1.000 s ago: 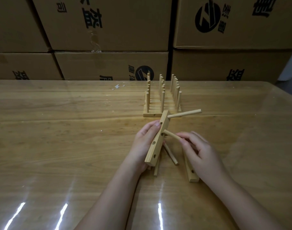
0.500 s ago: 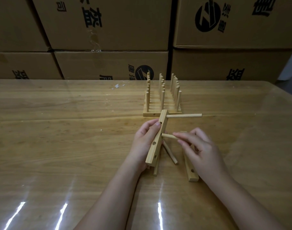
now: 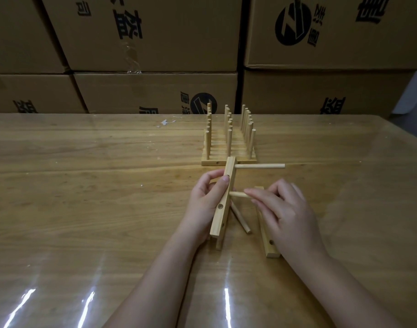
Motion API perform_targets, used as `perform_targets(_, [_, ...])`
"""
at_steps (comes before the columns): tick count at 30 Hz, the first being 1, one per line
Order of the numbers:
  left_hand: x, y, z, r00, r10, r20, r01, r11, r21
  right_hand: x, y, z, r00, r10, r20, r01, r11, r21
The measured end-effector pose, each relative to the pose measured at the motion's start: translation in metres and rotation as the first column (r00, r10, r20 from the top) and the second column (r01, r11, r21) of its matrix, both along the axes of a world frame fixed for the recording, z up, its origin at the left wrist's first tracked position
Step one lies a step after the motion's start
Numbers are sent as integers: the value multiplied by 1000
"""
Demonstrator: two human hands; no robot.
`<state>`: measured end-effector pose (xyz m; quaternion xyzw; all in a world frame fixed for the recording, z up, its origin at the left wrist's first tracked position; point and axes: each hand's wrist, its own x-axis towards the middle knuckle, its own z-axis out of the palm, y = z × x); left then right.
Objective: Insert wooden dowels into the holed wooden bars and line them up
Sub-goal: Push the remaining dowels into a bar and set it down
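My left hand (image 3: 206, 200) grips a holed wooden bar (image 3: 223, 204), held tilted above the table. One dowel (image 3: 259, 165) sticks out of the bar's top hole to the right. My right hand (image 3: 283, 209) pinches a second dowel (image 3: 237, 194) whose tip meets the bar's middle hole. Under the hands lie a loose dowel (image 3: 240, 218) and another holed bar (image 3: 268, 242), partly hidden by my right hand. Farther back stands a row of finished bars with upright dowels (image 3: 228, 143).
The wooden table (image 3: 84, 185) has a glossy cover with light glare near the front edge. Stacked cardboard boxes (image 3: 155, 43) form a wall behind the table. A small white scrap (image 3: 166, 122) lies at the back.
The bar's top dowel swung down from a slight upward tilt to level. My right hand pushed the second dowel leftward toward the middle hole.
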<state>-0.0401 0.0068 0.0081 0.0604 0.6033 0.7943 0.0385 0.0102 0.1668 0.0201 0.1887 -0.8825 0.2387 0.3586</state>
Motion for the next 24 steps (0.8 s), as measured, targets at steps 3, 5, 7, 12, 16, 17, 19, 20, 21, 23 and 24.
perform_targets(3, [0,0,-1,1000,3,-13,-3,999,-34,-1,0,0,1000,8,12,-8,1000,-11])
perform_targets(5, [1,0,0,1000,-5,-15,5,999,-33,-1,-1,0,1000,17,17,-17,1000,-19])
perform_targets(7, [2,-1,1,1000,-12,-21,12,1000,-27,-1,-1,0,1000,20,20,-20,1000,-22])
perform_targets(12, [3,-1,2,999,-25,-30,24,999,-31,0,-1,-2,1000,10,23,-10,1000,-13])
perform_targets(16, [1,-3,1,999,-35,-26,35,999,-32,0,-1,-1,1000,14,10,-14,1000,10])
perform_targets(17, [1,-3,1,999,-37,-25,36,999,-31,0,-1,-1,1000,15,6,-15,1000,18])
perform_targets(19, [0,-4,0,999,-34,-26,33,999,-28,1,-1,0,1000,21,2,-21,999,30])
perform_targets(20, [0,-4,0,999,-30,-26,29,999,-27,1,-1,1,1000,21,2,-21,999,37])
perform_targets(21, [-1,-3,0,999,-26,-25,26,999,-25,1,-1,1,1000,18,3,-18,999,43])
perform_targets(23, [-1,-2,0,999,-24,-26,23,999,-22,2,-1,1,1000,9,3,-9,999,53])
perform_targets(24, [-1,-2,0,999,-22,-28,21,1000,-22,2,-1,1,1000,7,3,-7,998,56])
